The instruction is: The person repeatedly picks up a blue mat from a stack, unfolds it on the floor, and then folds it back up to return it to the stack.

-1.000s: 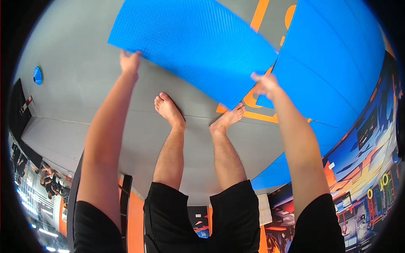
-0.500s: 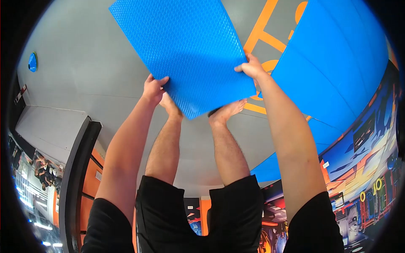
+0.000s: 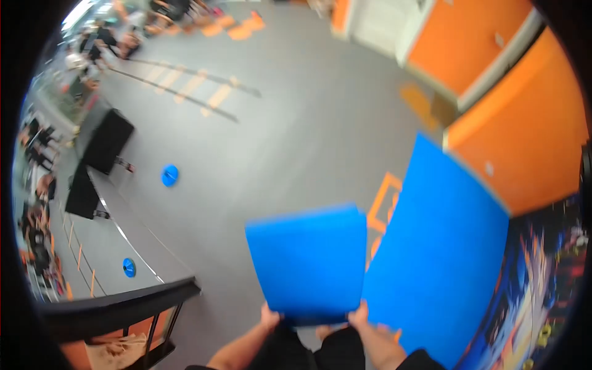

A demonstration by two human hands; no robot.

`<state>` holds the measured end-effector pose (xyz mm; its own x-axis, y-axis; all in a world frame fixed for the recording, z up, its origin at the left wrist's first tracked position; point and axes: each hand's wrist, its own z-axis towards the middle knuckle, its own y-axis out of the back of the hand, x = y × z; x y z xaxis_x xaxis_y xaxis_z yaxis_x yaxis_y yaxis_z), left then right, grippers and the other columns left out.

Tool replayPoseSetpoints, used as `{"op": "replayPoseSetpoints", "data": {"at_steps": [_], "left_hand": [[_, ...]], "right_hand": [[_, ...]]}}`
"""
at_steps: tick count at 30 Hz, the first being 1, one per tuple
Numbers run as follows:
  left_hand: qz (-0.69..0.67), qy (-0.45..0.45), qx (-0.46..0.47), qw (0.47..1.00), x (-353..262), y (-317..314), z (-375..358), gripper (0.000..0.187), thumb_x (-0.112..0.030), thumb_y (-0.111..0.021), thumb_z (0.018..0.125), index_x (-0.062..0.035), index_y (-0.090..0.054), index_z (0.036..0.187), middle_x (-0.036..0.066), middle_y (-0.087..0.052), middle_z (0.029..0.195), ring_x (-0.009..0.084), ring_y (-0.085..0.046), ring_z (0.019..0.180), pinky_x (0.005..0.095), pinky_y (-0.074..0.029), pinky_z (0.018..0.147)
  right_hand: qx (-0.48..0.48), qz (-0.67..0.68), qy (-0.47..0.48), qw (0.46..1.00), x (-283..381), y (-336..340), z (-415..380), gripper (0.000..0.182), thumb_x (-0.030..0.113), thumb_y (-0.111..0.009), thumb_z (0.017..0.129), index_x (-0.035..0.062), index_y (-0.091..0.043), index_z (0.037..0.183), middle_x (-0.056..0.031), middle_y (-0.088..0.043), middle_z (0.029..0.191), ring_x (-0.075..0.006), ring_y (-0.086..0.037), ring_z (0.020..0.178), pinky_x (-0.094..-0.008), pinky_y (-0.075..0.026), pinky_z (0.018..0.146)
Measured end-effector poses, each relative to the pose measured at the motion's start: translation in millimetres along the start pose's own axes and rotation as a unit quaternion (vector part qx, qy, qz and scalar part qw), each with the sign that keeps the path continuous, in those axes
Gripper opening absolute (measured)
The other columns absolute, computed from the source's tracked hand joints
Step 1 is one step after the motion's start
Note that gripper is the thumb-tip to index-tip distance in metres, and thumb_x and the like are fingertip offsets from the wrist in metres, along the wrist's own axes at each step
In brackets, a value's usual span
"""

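Note:
A blue foam mat [image 3: 311, 262], a stiff-looking rectangular sheet, is held out in front of my body. My left hand [image 3: 269, 316] is closed on its near left corner. At the near right corner, my right hand [image 3: 359, 314] grips the same mat. Motion blurs the fingers a little, and their undersides are hidden. Just right of the held mat, a large blue floor mat [image 3: 441, 246] lies on the grey floor.
A blue disc cone [image 3: 169, 175] sits on the floor to the left. A black-topped rail [image 3: 123, 308] stands at lower left. Farther off lies an agility ladder [image 3: 185, 86], with people [image 3: 102, 40] beyond. An orange wall panel [image 3: 524, 129] borders the right.
My view has swung up toward the room. The mat, earlier tilted above my feet with hands on its sides, is now squared in front of me, held at its near corners.

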<state>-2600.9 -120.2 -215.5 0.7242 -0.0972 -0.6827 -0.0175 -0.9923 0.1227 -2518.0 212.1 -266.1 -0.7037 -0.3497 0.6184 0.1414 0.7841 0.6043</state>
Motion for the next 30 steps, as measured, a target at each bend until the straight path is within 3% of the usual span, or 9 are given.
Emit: {"op": "replayPoseSetpoints", "data": {"at_steps": [2,4,6,9,11,15,19,24,30], "left_hand": [[0.025,-0.036,0.019,0.999,15.6,16.8,-34.8,0.065,0.004,-0.079,0.062,-0.0049,-0.056,0.123,0.010,-0.064,0.114,0.0264,-0.060,0.108,0.0403,-0.049,0.094],[-0.010,-0.089,-0.023,0.996,30.2,22.8,-60.7,0.062,0.006,-0.078,0.065,-0.0035,-0.057,0.122,0.010,-0.064,0.114,0.0259,-0.062,0.105,0.0398,-0.050,0.092],[-0.055,-0.103,-0.060,0.991,-12.3,31.1,-113.3,0.059,0.008,-0.077,0.067,-0.0025,-0.057,0.122,0.010,-0.065,0.113,0.0252,-0.062,0.104,0.0396,-0.051,0.091],[-0.143,-0.111,-0.114,0.977,12.6,25.5,-161.9,0.055,0.014,-0.072,0.071,-0.0007,-0.056,0.122,0.011,-0.065,0.114,0.0241,-0.063,0.103,0.0387,-0.051,0.092],[-0.193,-0.152,-0.187,0.951,46.4,20.2,-185.2,0.054,0.015,-0.068,0.076,-0.0006,-0.053,0.125,0.012,-0.064,0.118,0.0227,-0.063,0.106,0.0371,-0.050,0.094],[-0.366,-0.190,-0.311,0.857,57.4,-19.7,-291.6,0.050,0.011,-0.069,0.079,0.0007,-0.053,0.125,0.012,-0.064,0.117,0.0210,-0.062,0.106,0.0356,-0.049,0.095],[-0.415,-0.095,-0.392,0.815,128.2,-37.4,-390.2,0.053,0.015,-0.065,0.079,-0.0004,-0.052,0.128,0.011,-0.064,0.116,0.0219,-0.061,0.108,0.0368,-0.048,0.097],[-0.580,-0.138,-0.471,0.650,299.4,-82.2,-487.6,0.060,0.020,-0.065,0.073,0.0012,-0.052,0.129,0.013,-0.063,0.118,0.0254,-0.060,0.109,0.0399,-0.049,0.095],[-0.642,-0.127,-0.570,0.497,399.0,-189.9,-653.5,0.060,0.017,-0.063,0.072,0.0036,-0.051,0.129,0.016,-0.061,0.122,0.0304,-0.057,0.111,0.0413,-0.047,0.096]], "right_hand": [[-0.023,0.005,0.160,0.987,60.0,34.1,-28.8,0.040,0.003,-0.060,0.064,0.0043,-0.064,0.104,-0.0178,-0.064,0.102,-0.0392,-0.058,0.104,-0.0451,-0.046,0.091],[0.017,0.040,0.213,0.976,62.8,46.5,-24.8,0.058,0.000,-0.060,0.058,0.0026,-0.056,0.115,-0.0186,-0.063,0.109,-0.0348,-0.060,0.107,-0.0410,-0.046,0.093],[0.028,0.081,0.350,0.933,66.5,38.1,-11.0,0.056,0.007,-0.071,0.080,-0.0007,-0.048,0.130,-0.0156,-0.060,0.113,-0.0275,-0.058,0.101,-0.0426,-0.048,0.091],[0.100,0.065,0.436,0.892,108.4,59.0,-11.5,0.061,0.008,-0.076,0.079,-0.0043,-0.046,0.131,-0.0167,-0.059,0.116,-0.0285,-0.056,0.106,-0.0414,-0.045,0.096],[0.226,0.187,0.396,0.870,140.0,57.7,-25.5,0.063,0.014,-0.077,0.081,-0.0049,-0.045,0.132,-0.0176,-0.059,0.117,-0.0262,-0.057,0.105,-0.0394,-0.047,0.094],[0.368,0.130,0.461,0.797,193.0,87.9,-70.8,0.061,0.015,-0.075,0.083,-0.0052,-0.045,0.132,-0.0175,-0.060,0.116,-0.0253,-0.058,0.105,-0.0382,-0.047,0.094],[0.469,0.008,0.505,0.725,175.6,65.4,-128.2,0.062,0.018,-0.075,0.083,-0.0053,-0.045,0.132,-0.0181,-0.061,0.117,-0.0256,-0.059,0.105,-0.0383,-0.048,0.093],[0.577,-0.074,0.516,0.629,115.7,12.2,-249.6,0.060,0.026,-0.075,0.083,-0.0034,-0.049,0.129,-0.0204,-0.061,0.120,-0.0283,-0.060,0.106,-0.0404,-0.049,0.091],[0.615,-0.194,0.627,0.437,34.1,40.1,-473.3,0.045,0.031,-0.072,0.083,0.0026,-0.059,0.116,-0.0217,-0.061,0.114,-0.0325,-0.060,0.102,-0.0422,-0.050,0.087]]}}
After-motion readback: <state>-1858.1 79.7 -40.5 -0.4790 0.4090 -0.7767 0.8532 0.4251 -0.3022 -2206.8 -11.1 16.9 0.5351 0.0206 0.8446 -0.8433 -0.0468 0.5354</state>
